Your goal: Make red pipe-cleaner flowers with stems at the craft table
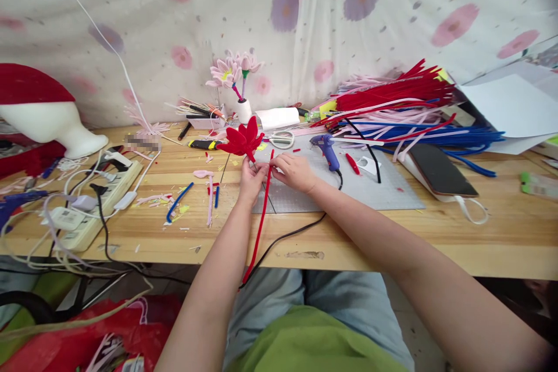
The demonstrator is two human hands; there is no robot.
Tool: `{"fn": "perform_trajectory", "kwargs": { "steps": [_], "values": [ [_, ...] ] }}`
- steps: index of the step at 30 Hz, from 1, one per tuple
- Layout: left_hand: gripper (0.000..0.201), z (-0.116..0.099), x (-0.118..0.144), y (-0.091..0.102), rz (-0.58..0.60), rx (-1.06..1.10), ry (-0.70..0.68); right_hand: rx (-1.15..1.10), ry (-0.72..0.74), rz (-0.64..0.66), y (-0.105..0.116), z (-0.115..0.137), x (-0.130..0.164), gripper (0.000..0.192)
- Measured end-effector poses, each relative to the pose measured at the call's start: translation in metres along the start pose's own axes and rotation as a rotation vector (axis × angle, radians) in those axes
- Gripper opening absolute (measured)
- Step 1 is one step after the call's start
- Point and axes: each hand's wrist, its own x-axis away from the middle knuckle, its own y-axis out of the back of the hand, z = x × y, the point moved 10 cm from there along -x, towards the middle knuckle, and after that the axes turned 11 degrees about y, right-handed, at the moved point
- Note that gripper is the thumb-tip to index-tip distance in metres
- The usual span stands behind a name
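A red pipe-cleaner flower (242,139) stands tilted above the bench, its petals spread at the top. My left hand (251,179) is closed around the flower's stem just below the bloom. Close beside it, my right hand (291,171) pinches a red pipe cleaner (261,224) near its upper end. The pipe cleaner hangs down past the table's front edge toward my lap. Both hands are over the left part of a grey cutting mat (300,195). A blue glue gun (326,152) lies on the mat to the right of my right hand.
White scissors (282,139) lie behind my hands. Pink flowers stand in a white vase (244,110). Bundled pipe cleaners (392,96) fill the back right, near a phone (442,170). At left are a power strip (100,206) and a white foam head (56,122).
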Motion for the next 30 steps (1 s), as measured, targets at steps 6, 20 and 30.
{"fn": "perform_trajectory", "kwargs": {
  "steps": [6, 20, 30],
  "values": [
    [0.051, 0.002, -0.005, 0.007, -0.033, -0.002, -0.011, -0.161, -0.281, -0.243, 0.034, -0.045, 0.011, 0.017],
    [0.025, 0.010, -0.003, 0.005, 0.014, 0.217, 0.154, -1.239, -0.580, -0.226, 0.019, -0.062, -0.009, 0.022],
    [0.018, 0.010, 0.001, -0.003, 0.051, 0.276, 0.226, -1.258, -0.432, -0.036, 0.006, -0.048, -0.039, 0.004]
  ]
}}
